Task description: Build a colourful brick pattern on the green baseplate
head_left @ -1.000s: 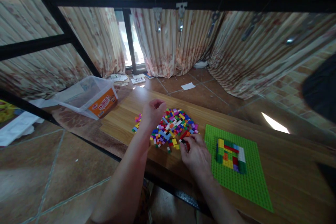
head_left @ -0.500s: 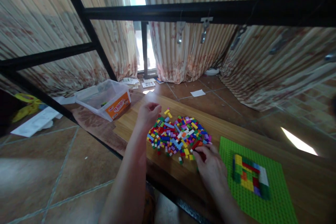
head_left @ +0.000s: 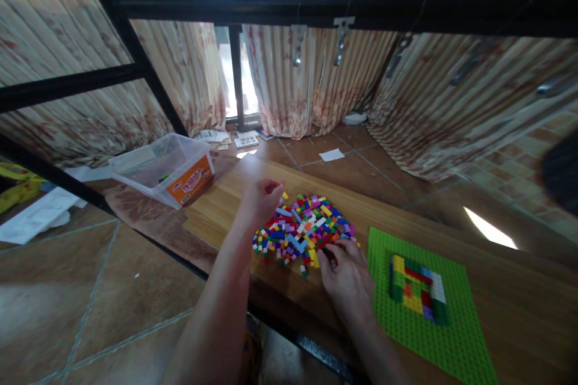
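Observation:
A spread pile of small coloured toy building bricks (head_left: 302, 228) lies on the wooden table. At the pile's far left edge, my left hand (head_left: 261, 201) is closed, fingertips pressed together; whatever they may hold is hidden. My right hand (head_left: 347, 274) curls over the near right edge of the pile, thumb and fingers pinched around a spot too dark to make out. Right of that hand lies a green baseplate (head_left: 456, 337), carrying a low rectangular build of mixed bricks (head_left: 418, 289).
A clear plastic box (head_left: 139, 183) with an orange label stands left of the wooden table (head_left: 217, 210), on a brown cloth (head_left: 135, 207). Black metal bars (head_left: 253, 7) cross in front of the curtains. Papers (head_left: 332, 155) lie on the tiled floor.
The view has shifted slightly, so most things sit further left in it. My left hand has turned a little at the pile's edge. My right hand stays at the near right edge, fingers still curled.

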`<state>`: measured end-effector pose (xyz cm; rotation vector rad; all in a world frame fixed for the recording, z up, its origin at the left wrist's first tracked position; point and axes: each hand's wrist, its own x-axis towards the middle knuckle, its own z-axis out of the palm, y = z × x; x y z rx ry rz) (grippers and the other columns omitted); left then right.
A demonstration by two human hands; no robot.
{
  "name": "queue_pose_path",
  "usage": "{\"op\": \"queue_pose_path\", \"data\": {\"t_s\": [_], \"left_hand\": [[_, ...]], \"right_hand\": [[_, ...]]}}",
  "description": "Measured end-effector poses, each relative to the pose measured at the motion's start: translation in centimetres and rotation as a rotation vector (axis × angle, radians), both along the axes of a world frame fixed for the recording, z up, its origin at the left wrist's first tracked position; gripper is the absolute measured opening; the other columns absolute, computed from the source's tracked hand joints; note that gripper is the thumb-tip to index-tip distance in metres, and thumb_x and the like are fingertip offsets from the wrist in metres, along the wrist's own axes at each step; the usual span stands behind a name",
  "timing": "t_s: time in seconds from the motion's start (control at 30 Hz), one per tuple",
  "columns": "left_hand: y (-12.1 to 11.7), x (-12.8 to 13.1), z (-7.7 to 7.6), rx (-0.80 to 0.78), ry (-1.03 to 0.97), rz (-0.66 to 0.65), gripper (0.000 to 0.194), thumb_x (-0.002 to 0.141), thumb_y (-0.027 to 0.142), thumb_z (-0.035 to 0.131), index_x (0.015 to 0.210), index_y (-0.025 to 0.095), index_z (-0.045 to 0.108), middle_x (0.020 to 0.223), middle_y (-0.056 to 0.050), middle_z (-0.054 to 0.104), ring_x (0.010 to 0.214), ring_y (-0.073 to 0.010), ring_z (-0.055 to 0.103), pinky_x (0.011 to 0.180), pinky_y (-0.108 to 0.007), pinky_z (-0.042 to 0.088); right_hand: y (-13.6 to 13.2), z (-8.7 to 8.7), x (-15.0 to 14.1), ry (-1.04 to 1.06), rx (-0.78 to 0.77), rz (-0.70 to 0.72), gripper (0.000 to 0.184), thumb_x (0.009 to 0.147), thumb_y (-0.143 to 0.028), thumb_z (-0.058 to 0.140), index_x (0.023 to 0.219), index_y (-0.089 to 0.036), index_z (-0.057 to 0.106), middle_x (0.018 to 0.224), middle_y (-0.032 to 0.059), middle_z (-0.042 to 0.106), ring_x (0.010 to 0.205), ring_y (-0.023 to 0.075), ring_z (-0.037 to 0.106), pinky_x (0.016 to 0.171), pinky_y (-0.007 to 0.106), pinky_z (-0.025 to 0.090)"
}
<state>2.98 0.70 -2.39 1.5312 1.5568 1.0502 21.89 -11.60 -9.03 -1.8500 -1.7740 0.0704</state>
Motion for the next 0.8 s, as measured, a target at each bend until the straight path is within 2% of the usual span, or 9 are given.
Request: {"op": "queue_pose_path", "data": {"t_s": [0.1,0.2,0.33,0.53,0.67,0.8], "left_hand": [[-0.9,1.4,0.1,0.004,0.053,-0.202,0.026,0.078,0.035,0.054,0.070,0.014,0.066,0.053,0.003,0.054,0.050,-0.0103,0.049,0.046,-0.019,0.032],[-1.8,2.6,0.2,-0.020,0.076,-0.433,0.029,0.082,0.038,0.053,0.080,0.015,0.069,0.059,0.002,0.059,0.054,-0.0113,0.052,0.048,-0.019,0.035],[-2.3,3.3,0.3,-0.052,0.138,-0.604,0.031,0.085,0.038,0.050,0.086,0.015,0.070,0.064,0.000,0.064,0.056,-0.0122,0.055,0.051,-0.020,0.038],[-2.0,2.9,0.1,-0.036,0.179,-0.562,0.023,0.081,0.028,0.053,0.083,0.014,0.071,0.067,-0.001,0.067,0.060,-0.0136,0.058,0.054,-0.020,0.041],[-1.9,2.8,-0.2,-0.019,0.286,-0.582,0.018,0.072,0.013,0.054,0.076,0.014,0.071,0.071,-0.002,0.070,0.066,-0.0140,0.060,0.064,-0.021,0.045],[-1.8,2.9,-0.5,0.045,0.499,-0.539,0.028,0.065,0.008,0.053,0.081,0.017,0.073,0.071,-0.001,0.068,0.064,-0.0148,0.058,0.064,-0.023,0.045]], "right_hand": [[0.0,0.2,-0.5,0.029,0.003,-0.029,0.018,0.086,-0.029,0.055,0.085,-0.019,0.070,0.101,0.0083,0.063,0.094,0.0232,0.053,0.086,0.036,0.043],[0.1,0.4,-0.6,0.044,0.009,-0.035,0.015,0.085,-0.026,0.055,0.083,-0.020,0.067,0.098,0.0075,0.063,0.093,0.0232,0.051,0.084,0.035,0.042],[0.0,0.5,-0.5,0.045,-0.016,-0.009,0.011,0.086,-0.024,0.053,0.083,-0.021,0.063,0.088,0.0057,0.063,0.088,0.0226,0.050,0.079,0.034,0.040],[-0.3,0.9,-0.1,0.194,-0.051,0.031,0.016,0.089,-0.029,0.051,0.086,-0.020,0.064,0.086,0.0048,0.067,0.084,0.0205,0.056,0.078,0.032,0.041],[-0.3,1.1,1.1,0.450,-0.062,-0.006,0.022,0.089,-0.036,0.051,0.092,-0.020,0.065,0.088,0.0054,0.071,0.078,0.0194,0.063,0.074,0.032,0.045],[-0.3,1.2,1.9,0.731,-0.071,-0.006,0.028,0.086,-0.041,0.054,0.095,-0.019,0.067,0.088,0.0068,0.072,0.078,0.0203,0.065,0.069,0.032,0.049]]}}
